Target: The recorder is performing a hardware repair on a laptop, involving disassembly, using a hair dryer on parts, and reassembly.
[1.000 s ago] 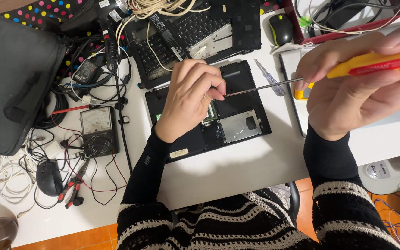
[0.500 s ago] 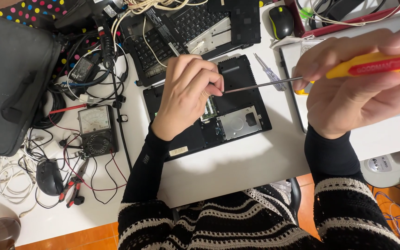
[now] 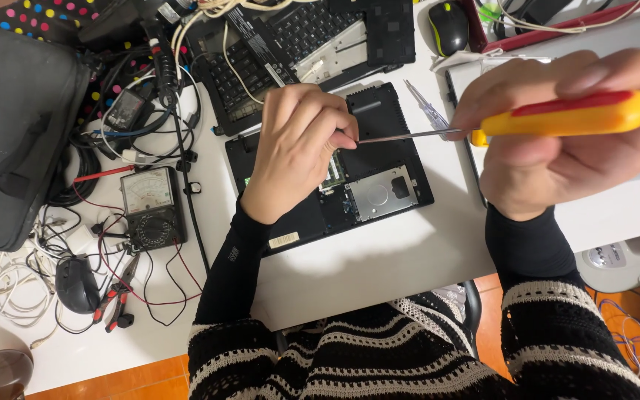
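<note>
— Now, what does each hand grip?
— Right hand (image 3: pixel 557 148) is closed around a yellow-and-red screwdriver (image 3: pixel 564 117); left hand (image 3: pixel 298 148) pinches its metal tip.
— And where's the laptop?
— Opened laptop base (image 3: pixel 335 174) lies mid-table (image 3: pixel 379 267), under the left hand, with a multimeter (image 3: pixel 152 207) to the left.

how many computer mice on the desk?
2. A black mouse at the left edge among the white cables, below the meter. A black mouse with a yellow wheel at the top, right of the keyboard. More could be hidden under cables or the bag.
</note>
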